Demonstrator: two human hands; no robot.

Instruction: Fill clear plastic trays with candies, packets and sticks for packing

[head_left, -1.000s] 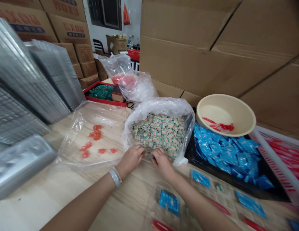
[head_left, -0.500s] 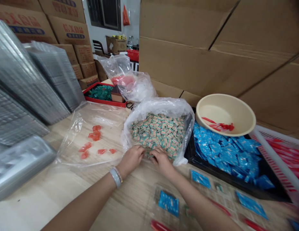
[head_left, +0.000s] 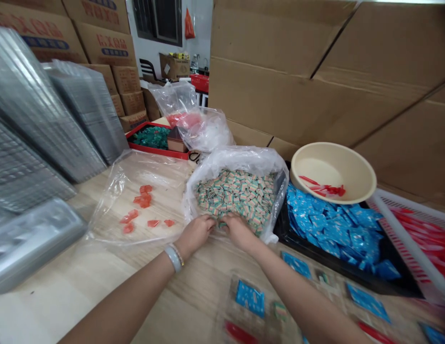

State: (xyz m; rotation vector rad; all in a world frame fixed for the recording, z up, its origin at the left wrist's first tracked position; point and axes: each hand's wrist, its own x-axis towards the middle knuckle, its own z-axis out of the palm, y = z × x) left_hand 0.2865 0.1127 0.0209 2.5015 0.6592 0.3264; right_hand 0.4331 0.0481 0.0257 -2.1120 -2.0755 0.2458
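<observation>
A container lined with clear plastic (head_left: 236, 155) holds a heap of small green-and-orange striped pieces (head_left: 240, 193). At its near edge my left hand (head_left: 198, 233) and my right hand (head_left: 239, 230) almost meet, palms down over the rim. The fingers of both are bent inward and closed at the edge of the heap. Anything between the fingertips is too small or hidden to make out. Below my right forearm lie clear compartment trays (head_left: 225, 306) with a blue packet (head_left: 250, 298), a striped piece and a red item in the nearest one.
Orange pieces (head_left: 145, 198) lie on clear plastic at left, beside stacked clear trays (head_left: 82, 110). At right stand a black tray (head_left: 337, 263) of blue packets, a cream basin (head_left: 333, 153) and a white basket (head_left: 397, 196) of red items. Cardboard boxes (head_left: 265, 95) form the back.
My right hand has shifted slightly left, closer to my left hand, its fingers drawn further in over the striped pieces. The whole view has turned slightly.
</observation>
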